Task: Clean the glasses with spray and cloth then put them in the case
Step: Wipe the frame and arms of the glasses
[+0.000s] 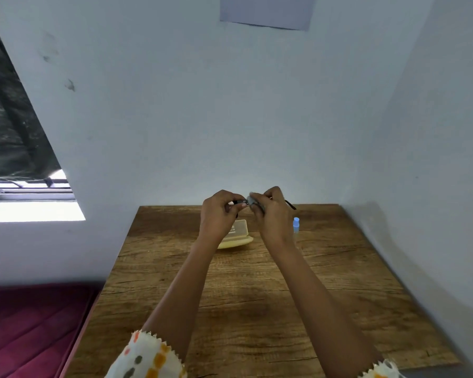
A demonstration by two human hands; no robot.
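Both arms stretched fwd over the wooden surface (257,296), hands raised above its far edge near the wall. Left hand (219,211) w/ fingers curled in, its grip pinching the dark frame of the glasses (241,203) at one end. Right hand (271,211) closed too, its grip pressing a small grey cloth (253,201) onto the glasses approx. where the hands meet; which lens it covers can't be told, too small and mostly hidden by fingers. One thin dark temple arm of the glasses sticks out past the right hand, pointing right and a bit down. Below the hands, on the surface, the pale yellow case (236,236) lies open, lid up, partly hidden behind the left wrist. Blue spray bottle (296,224) stands upright on the surface just right of the right wrist, apart from the case. Patterned sleeves at the bottom edge. Maroon mattress (30,328) left of the surface.
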